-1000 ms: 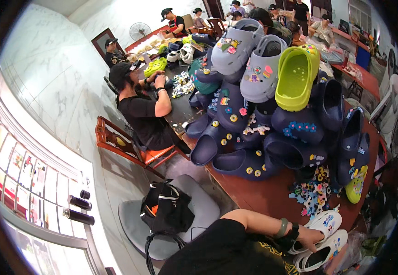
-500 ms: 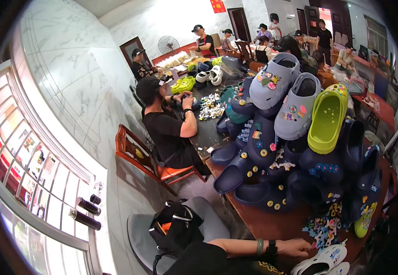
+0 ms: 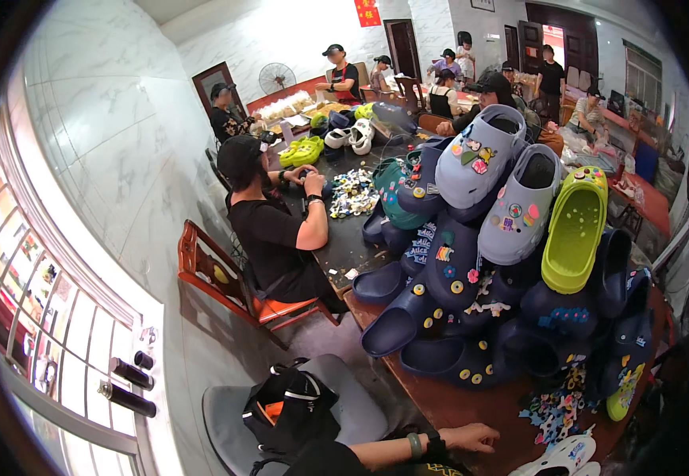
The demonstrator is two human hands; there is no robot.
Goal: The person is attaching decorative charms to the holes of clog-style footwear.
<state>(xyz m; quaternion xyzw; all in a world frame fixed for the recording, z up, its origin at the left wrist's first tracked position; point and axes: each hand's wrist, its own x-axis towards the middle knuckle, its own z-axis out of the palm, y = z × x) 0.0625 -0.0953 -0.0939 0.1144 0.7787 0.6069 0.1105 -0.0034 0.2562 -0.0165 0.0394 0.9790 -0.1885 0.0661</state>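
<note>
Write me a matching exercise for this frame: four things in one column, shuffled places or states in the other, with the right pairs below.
Things
1. black bag
2. fan
3. nearer heap of charms
4. left hand

Places or states
A. in front of the far wall
B. at the end of a forearm with a pale green bracelet
C. on the grey seat
D. on the brown tabletop, by the white clogs

Pairs: 1-C, 2-A, 3-D, 4-B
</note>
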